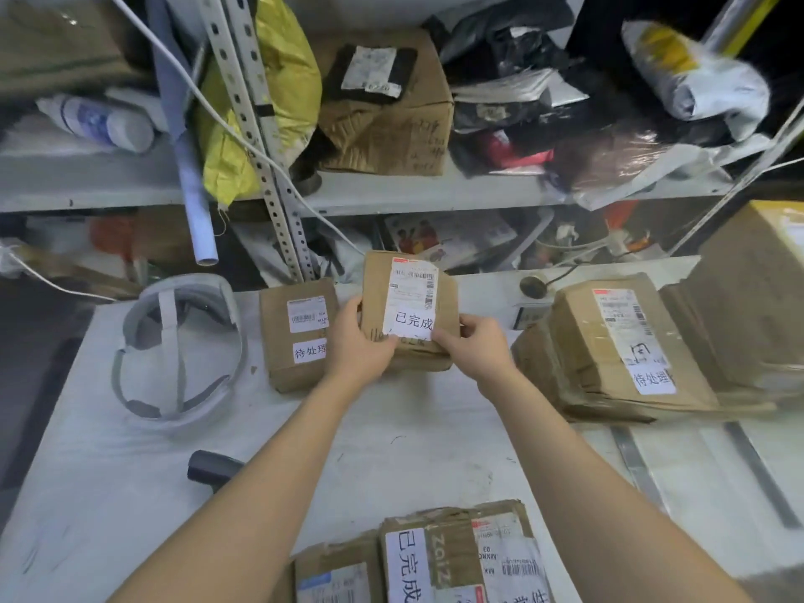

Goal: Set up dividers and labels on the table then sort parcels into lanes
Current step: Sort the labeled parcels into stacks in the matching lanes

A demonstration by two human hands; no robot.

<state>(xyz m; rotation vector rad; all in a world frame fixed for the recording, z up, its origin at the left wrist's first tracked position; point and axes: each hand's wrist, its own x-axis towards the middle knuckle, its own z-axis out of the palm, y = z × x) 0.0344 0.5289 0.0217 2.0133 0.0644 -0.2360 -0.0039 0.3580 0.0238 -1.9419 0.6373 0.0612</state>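
At the back middle of the counter (pixel 130 472), both hands have one parcel (pixel 376 289), just right of the 待处理 box (pixel 278 363). The left hand (pixel 361 341) wraps the left edge, thumb on the face. The right hand (pixel 474 346) curls its fingers round the right edge, thumb at the 已完成 label (pixel 413 324). My read: I'm seeing it tipped up to check or press that label before laning. The labelled face points at the camera, long axis runs away toward the shelves, text upright. Can't tell if the bottom edge rests on the counter. It's probably bound for the near 已完成 stack (pixel 452 554).
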